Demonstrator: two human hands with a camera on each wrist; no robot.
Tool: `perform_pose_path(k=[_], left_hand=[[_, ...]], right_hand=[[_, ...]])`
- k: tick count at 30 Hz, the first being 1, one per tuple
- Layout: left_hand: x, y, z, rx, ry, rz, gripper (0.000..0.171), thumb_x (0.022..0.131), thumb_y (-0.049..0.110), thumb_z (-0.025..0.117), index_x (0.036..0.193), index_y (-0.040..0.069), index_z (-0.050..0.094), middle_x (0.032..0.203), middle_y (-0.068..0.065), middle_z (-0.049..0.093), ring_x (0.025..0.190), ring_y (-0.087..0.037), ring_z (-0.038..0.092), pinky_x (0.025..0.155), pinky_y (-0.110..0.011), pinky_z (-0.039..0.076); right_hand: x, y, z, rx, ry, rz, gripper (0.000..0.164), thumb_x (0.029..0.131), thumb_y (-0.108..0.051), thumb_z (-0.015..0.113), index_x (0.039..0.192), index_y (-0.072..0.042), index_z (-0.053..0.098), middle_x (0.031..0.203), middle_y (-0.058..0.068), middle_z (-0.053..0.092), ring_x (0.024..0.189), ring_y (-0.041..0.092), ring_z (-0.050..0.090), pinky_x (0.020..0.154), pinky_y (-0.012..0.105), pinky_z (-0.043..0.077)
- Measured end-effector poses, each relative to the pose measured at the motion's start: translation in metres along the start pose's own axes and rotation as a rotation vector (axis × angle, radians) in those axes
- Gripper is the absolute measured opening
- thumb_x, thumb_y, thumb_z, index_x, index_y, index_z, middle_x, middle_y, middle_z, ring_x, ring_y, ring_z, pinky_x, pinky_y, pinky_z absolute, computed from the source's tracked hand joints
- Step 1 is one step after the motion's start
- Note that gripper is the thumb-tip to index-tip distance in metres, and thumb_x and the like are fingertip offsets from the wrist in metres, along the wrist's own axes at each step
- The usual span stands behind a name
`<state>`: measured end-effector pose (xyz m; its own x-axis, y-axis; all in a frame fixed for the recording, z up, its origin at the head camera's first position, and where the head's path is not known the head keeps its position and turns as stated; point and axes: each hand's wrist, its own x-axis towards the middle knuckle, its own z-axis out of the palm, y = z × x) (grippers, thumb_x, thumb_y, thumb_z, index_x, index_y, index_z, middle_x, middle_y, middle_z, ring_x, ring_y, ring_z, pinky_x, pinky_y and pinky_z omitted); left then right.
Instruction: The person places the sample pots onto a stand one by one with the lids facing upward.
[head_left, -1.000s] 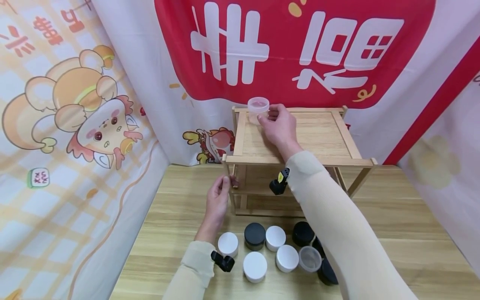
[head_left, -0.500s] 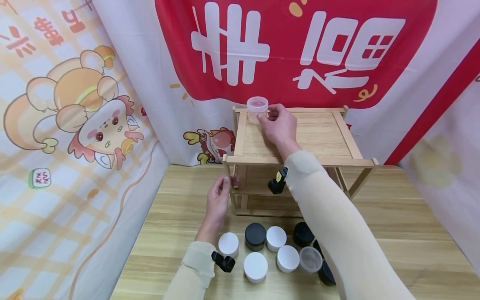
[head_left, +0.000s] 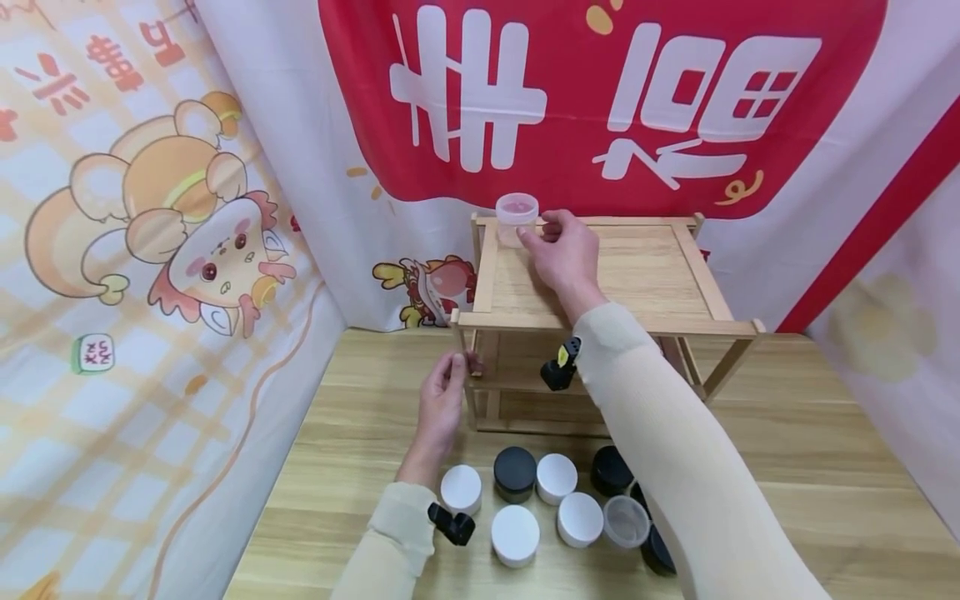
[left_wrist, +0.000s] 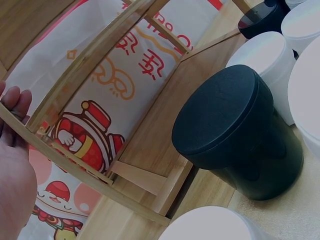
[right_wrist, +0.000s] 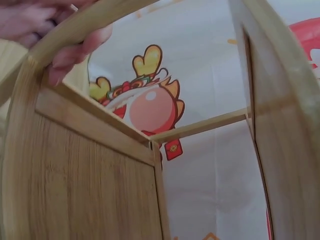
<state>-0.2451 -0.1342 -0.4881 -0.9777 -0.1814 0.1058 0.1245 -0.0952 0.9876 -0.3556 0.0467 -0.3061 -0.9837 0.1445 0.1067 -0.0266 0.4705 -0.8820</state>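
A clear lidded plastic jar [head_left: 516, 213] sits upright at the far left corner of the wooden shelf's top board [head_left: 637, 267]. My right hand [head_left: 564, 254] reaches over the board from the front and holds the jar's right side, thumb in front. Lower down, my left hand [head_left: 441, 396] grips the front left post of the wooden shelf [head_left: 461, 367], its fingertips wrapped behind. The left wrist view shows that left hand [left_wrist: 17, 165] along the post at the left edge. Above the lower board in the right wrist view, the left fingers [right_wrist: 75, 55] curl round the post.
In front of the shelf, several jars stand on the wooden table [head_left: 300, 500]: white ones [head_left: 515, 535], black ones [head_left: 515, 472] and a clear one [head_left: 626, 521]. My right forearm overlaps some black jars. Printed cloth [head_left: 150, 250] hangs at the left and back.
The clear jar has shifted slightly left on the top board, with my right hand staying at it. My left hand stays on the post. The head view has turned slightly left.
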Motion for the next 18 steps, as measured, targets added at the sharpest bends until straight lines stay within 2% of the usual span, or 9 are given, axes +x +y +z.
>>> perform_pose_path(k=[9,14,18], left_hand=[[-0.002,0.003,-0.003,0.035,-0.019,-0.023,0.056,0.111,0.05,0.052,0.138,0.003,0.065,0.129,-0.016,0.073,0.13,-0.024,0.064,0.128,-0.051,0.038],[-0.001,0.001,-0.002,0.045,-0.016,0.008,0.055,0.112,0.049,0.05,0.136,0.002,0.065,0.127,-0.019,0.073,0.128,-0.025,0.065,0.127,-0.051,0.038],[-0.002,0.001,0.0,0.037,-0.027,0.015,0.051,0.114,0.045,0.049,0.135,0.001,0.064,0.127,-0.021,0.072,0.126,-0.025,0.065,0.127,-0.05,0.039]], right_hand=[[-0.023,-0.005,-0.022,0.168,-0.019,0.042,0.06,0.103,-0.045,0.072,0.153,-0.017,0.053,0.15,0.005,0.06,0.138,0.02,0.057,0.118,0.033,0.051],[-0.045,-0.006,-0.045,0.249,-0.035,0.029,0.06,0.101,-0.048,0.074,0.151,-0.021,0.055,0.149,0.002,0.061,0.137,0.018,0.057,0.116,0.034,0.053],[-0.069,0.003,-0.068,0.356,-0.038,0.01,0.059,0.1,-0.048,0.075,0.15,-0.022,0.058,0.147,0.0,0.062,0.134,0.016,0.058,0.118,0.036,0.051]])
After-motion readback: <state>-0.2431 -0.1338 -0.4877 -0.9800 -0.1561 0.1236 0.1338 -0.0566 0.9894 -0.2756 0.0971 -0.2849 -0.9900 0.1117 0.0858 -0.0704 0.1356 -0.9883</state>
